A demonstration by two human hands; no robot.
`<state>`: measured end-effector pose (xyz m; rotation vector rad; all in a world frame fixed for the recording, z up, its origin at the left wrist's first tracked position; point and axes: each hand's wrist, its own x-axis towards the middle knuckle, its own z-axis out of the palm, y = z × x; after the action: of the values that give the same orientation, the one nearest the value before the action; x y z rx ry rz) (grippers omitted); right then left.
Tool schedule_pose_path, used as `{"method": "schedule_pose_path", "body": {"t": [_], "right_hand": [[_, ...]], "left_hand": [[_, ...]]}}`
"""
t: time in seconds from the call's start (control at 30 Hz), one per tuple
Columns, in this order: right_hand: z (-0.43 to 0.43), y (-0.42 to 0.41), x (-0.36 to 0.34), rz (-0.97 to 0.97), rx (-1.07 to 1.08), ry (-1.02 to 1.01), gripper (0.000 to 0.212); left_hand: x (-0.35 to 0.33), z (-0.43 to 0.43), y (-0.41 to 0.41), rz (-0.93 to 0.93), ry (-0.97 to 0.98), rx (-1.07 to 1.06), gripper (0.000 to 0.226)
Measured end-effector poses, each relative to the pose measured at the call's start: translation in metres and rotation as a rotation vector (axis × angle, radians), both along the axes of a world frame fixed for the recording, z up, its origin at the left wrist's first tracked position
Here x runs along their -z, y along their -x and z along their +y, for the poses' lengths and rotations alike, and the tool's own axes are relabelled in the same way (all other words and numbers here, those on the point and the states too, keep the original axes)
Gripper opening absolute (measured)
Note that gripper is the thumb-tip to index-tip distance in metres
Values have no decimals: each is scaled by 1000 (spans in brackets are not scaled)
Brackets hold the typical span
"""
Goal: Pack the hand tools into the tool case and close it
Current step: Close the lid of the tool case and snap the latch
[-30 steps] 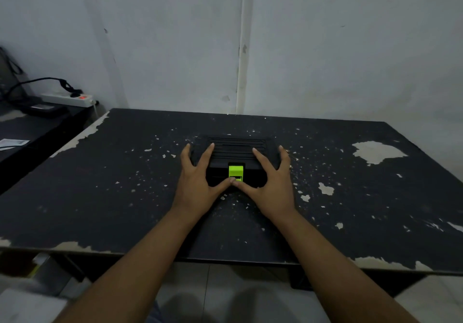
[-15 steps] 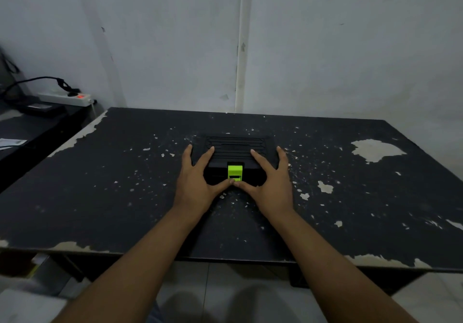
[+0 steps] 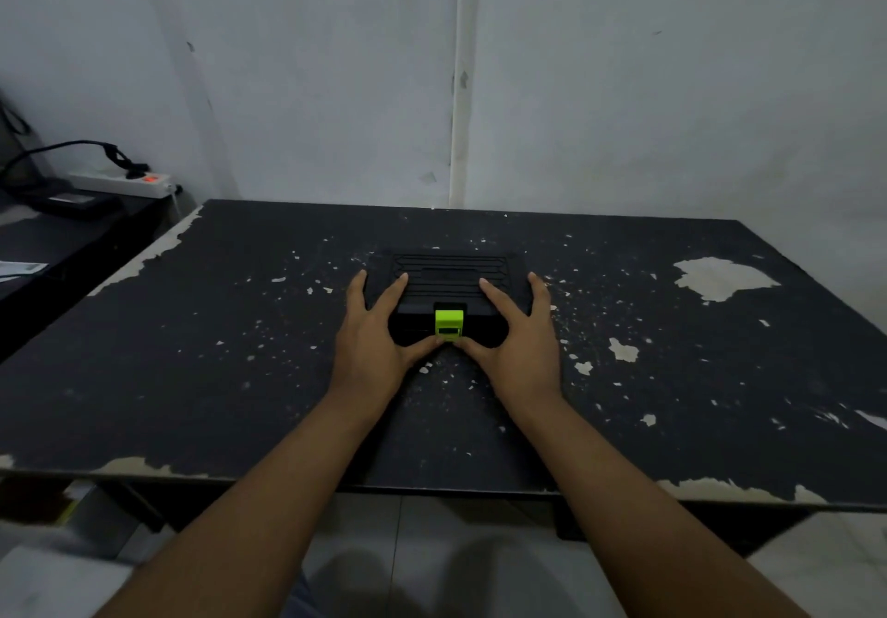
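A black ribbed tool case [image 3: 449, 276] lies shut in the middle of the table. Its bright green latch [image 3: 449, 323] sits on the front face. My left hand [image 3: 372, 336] rests on the case's left front corner, fingers spread over the lid, thumb touching the latch's lower edge. My right hand [image 3: 521, 336] mirrors it on the right front corner, its thumb also at the latch. No loose hand tools show on the table; the inside of the case is hidden.
The black table [image 3: 192, 377] has a worn top with pale chipped patches. It stands against a grey wall. To the left is a lower dark shelf [image 3: 72, 233] with a white power strip [image 3: 122, 183] and cables.
Hardly anything differs: both hands keep the same hold on the case, thumbs at the green latch. The view has shifted only slightly.
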<state>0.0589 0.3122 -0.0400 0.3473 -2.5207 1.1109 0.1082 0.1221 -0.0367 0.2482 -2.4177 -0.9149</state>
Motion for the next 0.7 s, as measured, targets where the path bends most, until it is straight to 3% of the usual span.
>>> {"method": "schedule_pose_path", "body": {"t": [0.1,0.27,0.37,0.47,0.7], "right_hand": [[2,-2,2,-3,-17,-2,96],[12,-1,-5,-150,-1,195,135],[15,4,-6,-163,-32,207,140],[20,10,-6,-183,-76,209,131],[24,24,-6,-149,-102,220,89]], "left_hand": [[-1,1,-3,-12,7,1,103],[-2,-6,-7,-16,-155,-35,141],[-1,-10,-6,-116,-121,-70,150],[-1,-12,-3,-141,-127,-86,139],[2,-30,16,-72,-289,11,122]]}}
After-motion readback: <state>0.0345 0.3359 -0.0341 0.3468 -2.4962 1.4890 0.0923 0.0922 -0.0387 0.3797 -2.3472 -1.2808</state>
